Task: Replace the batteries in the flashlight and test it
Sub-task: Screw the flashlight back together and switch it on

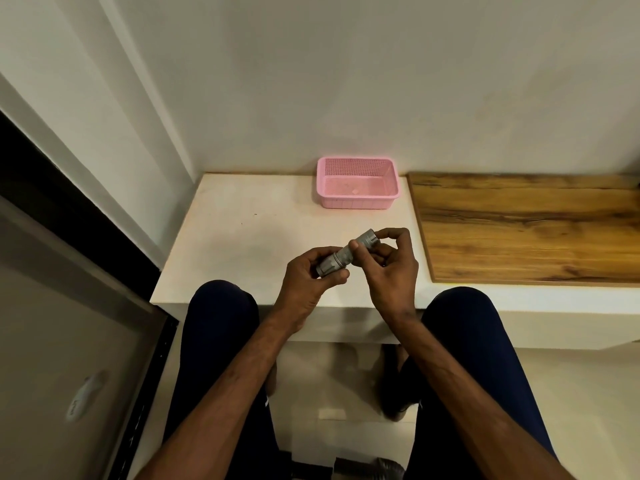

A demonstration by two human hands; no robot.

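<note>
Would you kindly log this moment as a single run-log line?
flashlight: held over table | left hand: grips near end | right hand: pinches far end | pink basket: by wall

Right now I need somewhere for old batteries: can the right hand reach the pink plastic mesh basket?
Probably yes, once freed: the right hand pinches the grey metal flashlight, which the left hand also grips. The pink plastic mesh basket stands beyond on the white counter, nothing lying between.

One wide-angle view, worn on the person's head, looks forward and steeply down from close range. The white surface (pixel 249 230) sits at centre, the wall (pixel 346 81) rises toward 12 o'clock, the floor (pixel 311 393) lies toward 6 o'clock.
</note>
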